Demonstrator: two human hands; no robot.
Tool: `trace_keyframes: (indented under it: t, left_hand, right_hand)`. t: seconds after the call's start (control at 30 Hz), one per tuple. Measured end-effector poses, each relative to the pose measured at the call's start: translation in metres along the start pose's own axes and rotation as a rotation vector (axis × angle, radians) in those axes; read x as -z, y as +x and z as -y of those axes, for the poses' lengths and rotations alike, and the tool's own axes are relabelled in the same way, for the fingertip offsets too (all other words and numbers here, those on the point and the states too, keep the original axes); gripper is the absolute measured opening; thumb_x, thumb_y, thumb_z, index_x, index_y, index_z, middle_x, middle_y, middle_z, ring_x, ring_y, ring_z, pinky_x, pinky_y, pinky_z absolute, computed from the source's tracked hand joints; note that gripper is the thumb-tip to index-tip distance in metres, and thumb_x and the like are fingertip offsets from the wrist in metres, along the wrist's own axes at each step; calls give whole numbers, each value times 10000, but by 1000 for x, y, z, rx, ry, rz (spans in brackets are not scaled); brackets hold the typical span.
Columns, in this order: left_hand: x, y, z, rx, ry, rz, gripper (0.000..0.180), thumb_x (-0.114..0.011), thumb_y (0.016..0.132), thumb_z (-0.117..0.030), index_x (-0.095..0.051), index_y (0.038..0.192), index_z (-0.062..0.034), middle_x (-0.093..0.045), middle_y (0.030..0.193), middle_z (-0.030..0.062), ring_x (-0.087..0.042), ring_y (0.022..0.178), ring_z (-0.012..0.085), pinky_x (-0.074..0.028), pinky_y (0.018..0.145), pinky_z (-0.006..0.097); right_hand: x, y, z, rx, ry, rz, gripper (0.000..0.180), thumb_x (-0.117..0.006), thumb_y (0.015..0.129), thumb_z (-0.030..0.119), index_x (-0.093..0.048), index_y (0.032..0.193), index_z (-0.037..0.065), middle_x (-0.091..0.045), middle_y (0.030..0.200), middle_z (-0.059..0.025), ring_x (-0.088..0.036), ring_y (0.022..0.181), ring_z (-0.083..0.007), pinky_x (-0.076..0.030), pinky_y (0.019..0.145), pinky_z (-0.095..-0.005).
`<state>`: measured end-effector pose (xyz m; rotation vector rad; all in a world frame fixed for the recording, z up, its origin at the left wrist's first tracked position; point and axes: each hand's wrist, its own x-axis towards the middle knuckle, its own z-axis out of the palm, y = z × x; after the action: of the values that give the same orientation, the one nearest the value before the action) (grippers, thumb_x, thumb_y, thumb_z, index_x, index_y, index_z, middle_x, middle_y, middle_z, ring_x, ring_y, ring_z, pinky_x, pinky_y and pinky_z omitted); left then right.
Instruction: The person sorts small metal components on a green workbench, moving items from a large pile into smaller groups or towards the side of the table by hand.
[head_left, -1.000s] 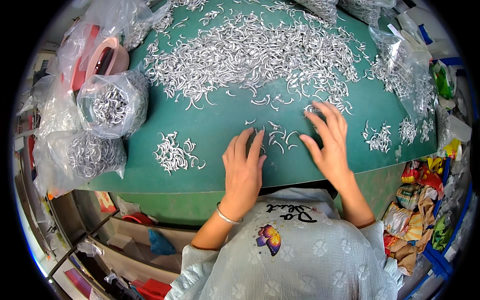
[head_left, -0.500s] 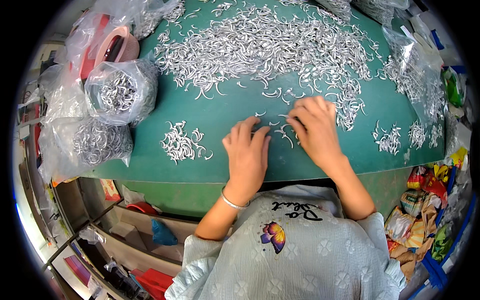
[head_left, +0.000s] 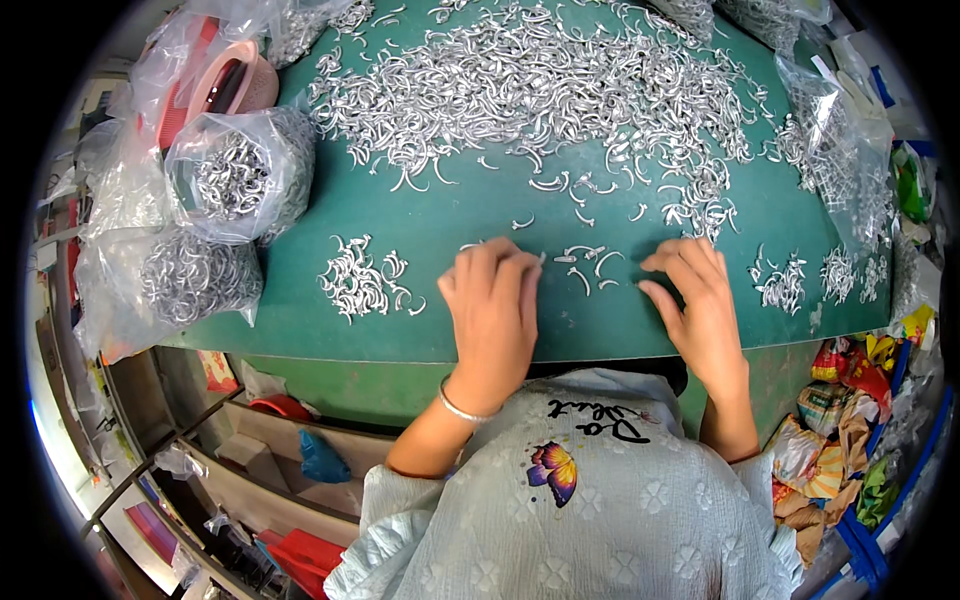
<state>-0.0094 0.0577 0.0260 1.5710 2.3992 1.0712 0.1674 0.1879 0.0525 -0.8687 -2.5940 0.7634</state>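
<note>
My left hand [head_left: 490,315] is over the green table with its fingers curled together. A pale bit shows at its fingertips, too small to make out. To the right, my right hand [head_left: 698,305] has thumb and forefinger apart, with nothing seen between them. Several loose curved silver metal pieces [head_left: 584,262] lie on the table between my hands. Beyond them spreads a big heap of the same kind of pieces [head_left: 530,85]. A small pile of curved pieces [head_left: 362,282] lies to the left of my left hand.
At the left stand clear plastic bags [head_left: 200,278] filled with silver pieces and a pink basket [head_left: 262,88]. Right of my right hand lie small piles [head_left: 783,284], with another clear bag [head_left: 840,150] beyond. The table's near edge [head_left: 400,360] runs just before my body.
My right hand has moved right and nearer to me, away from the loose pieces, and its fingers have parted. My left hand's fingers have curled in more. Some loose pieces have shifted.
</note>
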Motion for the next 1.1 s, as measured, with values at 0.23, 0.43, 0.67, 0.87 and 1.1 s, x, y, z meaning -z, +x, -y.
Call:
trace_keyframes:
  t: [0.23,0.43,0.67,0.87,1.1]
  left_hand:
    - [-17,-32,-27,-96,-194,250,255,-707,771,-6,-624,1006,-61,-576,1003,69,-540,896,259,-364,754,378]
    - [-24,-34,-30,-141,-248,231,241,-708,779,-17,-625,1003,-48,-572,991,70,-544,881,258,-374,731,374]
    - [-28,-30,-30,-95,-301,151,271,-683,806,-4,-636,1069,-47,-572,995,97,-547,889,272,-407,737,383]
    - [-20,2,-8,-87,-86,176,314,-623,806,29,-627,1115,-22,-572,1044,114,-548,931,291,-418,780,394]
    - [-19,4,-3,-28,-196,-36,190,-652,816,65,-614,989,-3,-598,951,153,-583,862,331,-474,760,396]
  right_hand:
    - [-30,27,4,79,-88,-11,117,-696,804,72,-620,888,41,-576,966,-77,-519,884,-274,-360,780,-382]
    - [-13,17,-14,-19,-247,-170,118,-704,803,66,-638,899,52,-585,926,-73,-532,901,-262,-353,793,-376]
    - [-12,6,4,171,23,24,209,-699,779,54,-629,976,54,-576,982,-73,-535,935,-278,-394,784,-392]
    - [-18,-11,-17,148,106,23,151,-673,787,4,-608,923,18,-552,949,-107,-545,864,-303,-447,762,-387]
    - [0,-38,-33,108,86,-69,216,-689,748,-56,-607,942,-7,-546,978,-122,-533,899,-319,-464,767,-398]
